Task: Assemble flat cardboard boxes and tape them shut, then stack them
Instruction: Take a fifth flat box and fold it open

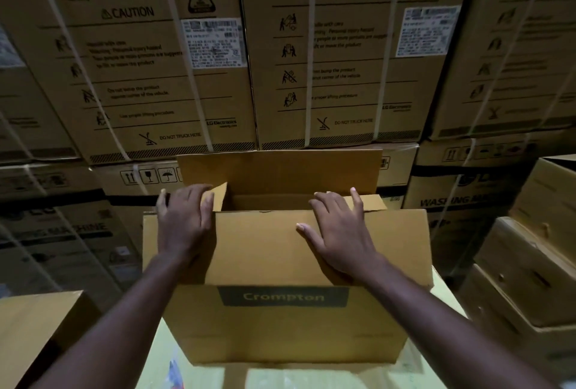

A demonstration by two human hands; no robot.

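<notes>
Warehouse aisle, pretty dim, with big strapped appliance cartons (pixel 174 55) walled up at 12 o'clock.

The right hand (pixel 339 232) was flat and spread, palm down on the near long flap (pixel 261 248). Its fingertips reached past that flap's edge toward the right end flap (pixel 374 201). It wasn't pinching anything, just pressing. The left hand (pixel 184 220) was splayed too, draped over the box's 9 o'clock corner with the thumb against the left end flap (pixel 219 197). It looked like pushing rather than gripping to me, though I couldn't see whether the fingers hooked over the outside edge.

Both hands were on the Crompton box (pixel 280 329), which sat dead center on a pale surface (pixel 311 379). The printed side faced 6 o'clock and the long axis ran 9 to 3. The near flap leaned inward over the opening but wasn't down yet, and you could see a gap into the box behind it. The far long flap (pixel 280 170) stood straight up at 12 o'clock, just beyond both sets of fingertips, with neither hand touching it.

My read is that the whole thing hinges on that far flap. It lay straight ahead of the hands, parallel to the near one, and the right hand was closer to its middle. I'd guess the end flaps had to go down first, then the two long ones would meet along the 9-to-3 line for tape.

Outward from there, a stack of smaller cartons (pixel 530 264) sat at 3 o'clock and another brown box (pixel 37 326) at 8.
</notes>
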